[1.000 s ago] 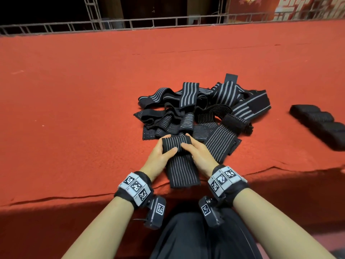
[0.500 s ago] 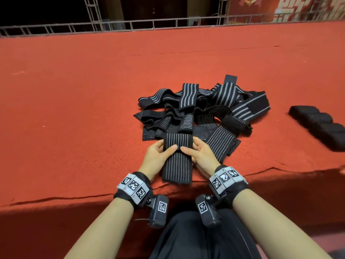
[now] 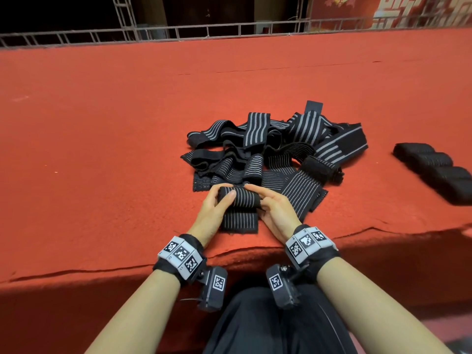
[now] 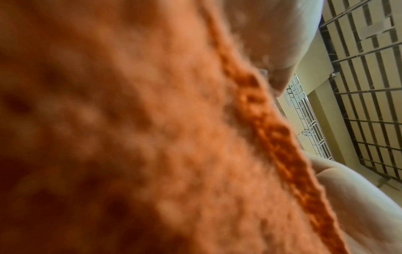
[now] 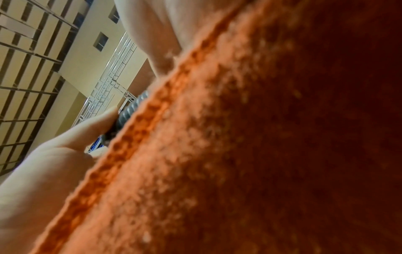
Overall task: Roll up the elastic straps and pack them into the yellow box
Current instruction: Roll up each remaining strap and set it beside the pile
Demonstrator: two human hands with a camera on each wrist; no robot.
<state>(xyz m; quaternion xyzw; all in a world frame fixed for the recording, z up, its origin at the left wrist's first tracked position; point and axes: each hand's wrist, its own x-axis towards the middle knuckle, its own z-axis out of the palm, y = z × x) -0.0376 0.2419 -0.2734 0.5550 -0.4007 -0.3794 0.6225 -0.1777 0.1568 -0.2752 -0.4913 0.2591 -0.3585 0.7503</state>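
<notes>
A black elastic strap with thin white stripes (image 3: 240, 198) is partly rolled near the front edge of the red carpeted surface. My left hand (image 3: 222, 193) grips the roll's left end, thumb on top. My right hand (image 3: 265, 201) holds the right end, its index finger lying across the top. The strap's flat tail (image 3: 238, 222) lies between my wrists. A sliver of the roll (image 5: 130, 110) shows by my fingers (image 5: 65, 151) in the right wrist view. The left wrist view is almost all blurred carpet. No yellow box is in view.
A tangled pile of loose striped straps (image 3: 278, 149) lies just beyond my hands. Several rolled black straps (image 3: 434, 169) sit in a row at the right. The carpet edge (image 3: 255, 254) drops off in front of my wrists. A metal railing (image 3: 229, 30) runs along the back.
The roll between my hands has grown thicker and the flat tail has shortened, its end drawn away from the carpet edge toward the roll. Both hands stay in about the same place.
</notes>
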